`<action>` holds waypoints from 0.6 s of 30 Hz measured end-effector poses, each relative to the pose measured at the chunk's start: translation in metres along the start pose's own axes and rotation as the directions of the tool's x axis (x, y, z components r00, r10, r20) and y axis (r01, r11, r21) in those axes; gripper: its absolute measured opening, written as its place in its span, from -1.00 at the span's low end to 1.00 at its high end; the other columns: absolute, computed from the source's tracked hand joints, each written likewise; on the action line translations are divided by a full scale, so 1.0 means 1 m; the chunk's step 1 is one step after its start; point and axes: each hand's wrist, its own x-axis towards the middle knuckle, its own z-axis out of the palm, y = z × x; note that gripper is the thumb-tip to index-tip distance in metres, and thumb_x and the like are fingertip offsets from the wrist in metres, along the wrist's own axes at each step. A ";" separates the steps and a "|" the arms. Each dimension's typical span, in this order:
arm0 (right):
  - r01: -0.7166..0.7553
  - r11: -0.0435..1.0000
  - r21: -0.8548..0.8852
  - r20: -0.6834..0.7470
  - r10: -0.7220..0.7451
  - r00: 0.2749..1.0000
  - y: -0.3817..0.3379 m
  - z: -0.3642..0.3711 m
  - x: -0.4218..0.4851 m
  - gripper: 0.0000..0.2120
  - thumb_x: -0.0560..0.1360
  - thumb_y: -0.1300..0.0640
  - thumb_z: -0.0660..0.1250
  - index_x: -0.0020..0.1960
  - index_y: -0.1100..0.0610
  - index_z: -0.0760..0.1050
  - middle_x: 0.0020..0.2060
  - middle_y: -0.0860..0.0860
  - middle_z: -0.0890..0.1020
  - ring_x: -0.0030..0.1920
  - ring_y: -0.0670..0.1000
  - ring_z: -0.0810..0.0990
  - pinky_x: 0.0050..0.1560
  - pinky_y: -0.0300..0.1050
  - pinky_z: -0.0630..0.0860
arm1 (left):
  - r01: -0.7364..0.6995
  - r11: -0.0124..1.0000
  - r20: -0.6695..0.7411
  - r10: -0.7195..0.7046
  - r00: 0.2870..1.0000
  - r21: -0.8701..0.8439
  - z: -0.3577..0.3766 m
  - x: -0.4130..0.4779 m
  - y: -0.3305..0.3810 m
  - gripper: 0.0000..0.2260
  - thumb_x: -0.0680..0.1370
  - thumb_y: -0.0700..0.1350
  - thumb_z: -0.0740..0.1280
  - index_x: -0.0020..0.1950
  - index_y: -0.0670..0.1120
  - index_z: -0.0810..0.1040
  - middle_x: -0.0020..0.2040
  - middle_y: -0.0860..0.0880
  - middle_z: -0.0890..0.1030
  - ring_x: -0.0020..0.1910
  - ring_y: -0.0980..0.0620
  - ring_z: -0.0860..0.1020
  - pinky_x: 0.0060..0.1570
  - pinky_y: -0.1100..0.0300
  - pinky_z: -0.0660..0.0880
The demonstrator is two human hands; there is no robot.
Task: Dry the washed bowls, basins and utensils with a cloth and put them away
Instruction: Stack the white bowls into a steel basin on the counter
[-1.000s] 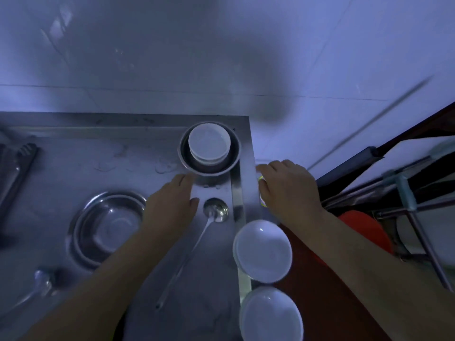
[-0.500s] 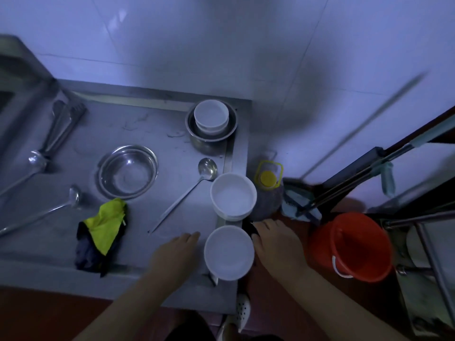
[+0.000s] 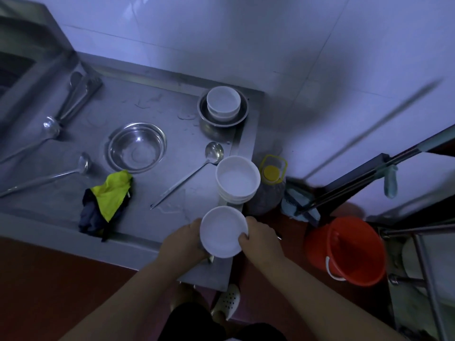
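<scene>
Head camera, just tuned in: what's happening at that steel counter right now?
A person holds a white round bowl in both hands, left hand and right hand, at the near right corner of the stainless steel counter. Just beyond it stands a stack of white bowls. The yellow and dark cloth lies untouched on the counter beside an empty steel basin and long-handled ladles.

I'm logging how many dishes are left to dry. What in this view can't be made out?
- White bowl held by left hand and right hand: whether it is one bowl or several, hidden beneath its rim.
- Bowl stack: exact count, rims overlap.
- Ladles at left: handle ends cut off by the frame edge.
- Wetness of any dish: too dim and blurred.
- Red bucket: contents unclear.
</scene>
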 end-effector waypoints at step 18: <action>0.097 0.971 0.220 -0.265 -0.037 0.964 -0.144 -0.080 0.126 -0.86 0.47 0.12 0.27 -0.03 0.18 0.45 -0.26 0.09 0.55 -0.23 0.10 0.45 -0.29 -0.12 0.16 | -0.200 0.978 -0.196 0.184 0.963 -0.063 -0.221 0.085 -0.059 -0.44 0.28 0.00 0.56 0.24 0.13 0.49 -0.02 0.19 0.60 -0.05 0.16 0.55 -0.10 0.18 0.47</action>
